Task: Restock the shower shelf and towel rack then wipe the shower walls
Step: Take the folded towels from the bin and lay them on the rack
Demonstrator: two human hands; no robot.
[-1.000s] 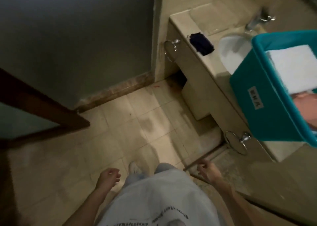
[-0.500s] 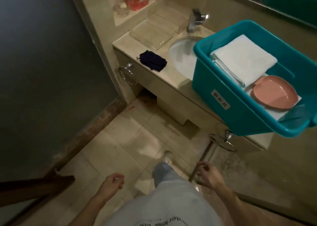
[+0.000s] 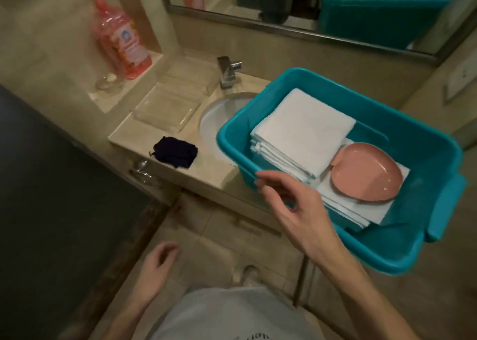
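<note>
Nearest, the left hand (image 3: 157, 264) hangs loosely curled and empty, below the bin (image 3: 228, 143). The right hand (image 3: 291, 205) has lifted from hip level to the bin's near rim, fingers spread wide and holding nothing. Inside lie folded towels (image 3: 302, 130) and a pink dish (image 3: 366, 171), so restocking looks about to start.

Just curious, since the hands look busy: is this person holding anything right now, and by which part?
Nothing is held. The right hand is open, fingertips at the near rim of the teal tub; the left hand is empty.
</note>
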